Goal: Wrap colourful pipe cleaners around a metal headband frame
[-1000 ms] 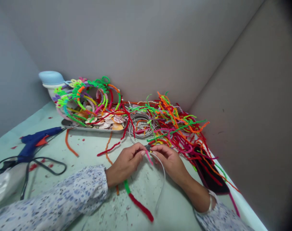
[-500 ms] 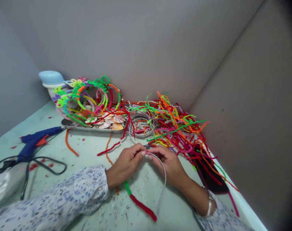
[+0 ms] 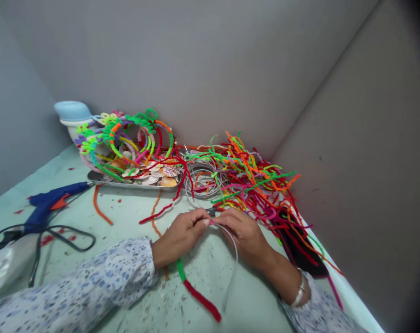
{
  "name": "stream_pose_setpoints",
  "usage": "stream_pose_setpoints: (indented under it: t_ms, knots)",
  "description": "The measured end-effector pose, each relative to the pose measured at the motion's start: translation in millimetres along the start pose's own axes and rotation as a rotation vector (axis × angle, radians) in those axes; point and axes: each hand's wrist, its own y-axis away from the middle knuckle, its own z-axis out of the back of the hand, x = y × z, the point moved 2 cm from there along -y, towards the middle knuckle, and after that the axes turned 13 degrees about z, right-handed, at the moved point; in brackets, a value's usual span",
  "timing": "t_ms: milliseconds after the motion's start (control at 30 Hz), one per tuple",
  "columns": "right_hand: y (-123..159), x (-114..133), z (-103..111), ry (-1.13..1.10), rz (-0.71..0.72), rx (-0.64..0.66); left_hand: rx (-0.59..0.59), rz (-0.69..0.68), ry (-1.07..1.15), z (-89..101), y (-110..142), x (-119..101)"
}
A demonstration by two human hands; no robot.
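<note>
My left hand [image 3: 182,237] pinches a thin grey wire band [image 3: 236,259], thumb and fingers closed on it. The bare part of the band curves down to the right. From under my left hand comes the band's wrapped part [image 3: 202,296], covered in green and then red fuzzy pipe cleaner. A small bit of pink pipe cleaner [image 3: 211,223] shows on the wire between my fingertips. Right beside it, my right hand [image 3: 246,238] is closed with its fingertips at the pink bit; most of what it grips is hidden behind the fingers.
A metal tray [image 3: 143,186] holds seashells and several finished pipe-cleaner hoops [image 3: 121,134]. Behind my hands are a wire coil [image 3: 203,192] and a heap of pipe cleaners [image 3: 254,180]. A blue glue gun [image 3: 45,206] lies left; a dark case [image 3: 308,259] lies right.
The fingers of my right hand have shifted and curled slightly around the pink bit. The band's lower ends have swung a little to the left. My left hand stays nearly still.
</note>
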Motion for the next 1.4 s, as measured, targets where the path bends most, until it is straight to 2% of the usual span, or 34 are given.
stream_pose_setpoints:
  t_ms: [267, 433, 767, 867, 933, 1000, 1133, 1200, 1267, 1400]
  knots:
    - [5, -2, 3, 0.209, 0.153, 0.127, 0.153, 0.07, 0.044, 2.1, -2, 0]
    - [6, -1, 6, 0.218, 0.228, 0.208, 0.266, 0.109, 0.092, 3.2, -4, 3]
    - [5, 1, 6, 0.069, 0.227, 0.155, 0.436, 0.203, 0.193, 7.4, -4, 1]
    - [4, -2, 4, 0.045, 0.218, 0.084, 0.402, 0.184, 0.21, 4.9, -4, 2]
    - [2, -5, 4, 0.021, 0.161, 0.029, 0.316, 0.151, 0.228, 2.5, -5, 4]
    - [0, -8, 5, -0.008, 0.036, -0.025, 0.224, 0.136, 0.234, 0.1, -7, 5]
    - [-2, -9, 11, -0.114, -0.366, -0.146, 0.095, 0.105, 0.173, -1.5, -6, 5]
    - [-5, -5, 11, -0.244, -0.53, -0.076, 0.048, 0.069, 0.122, -0.7, -5, 4]
    - [-9, 3, 10, -0.384, -0.619, 0.048, 0.013, 0.023, 0.056, 0.0, -4, 3]
    - [-16, 13, 9, -0.454, -0.693, 0.066, -0.046, -0.079, -0.1, 0.4, 0, 2]
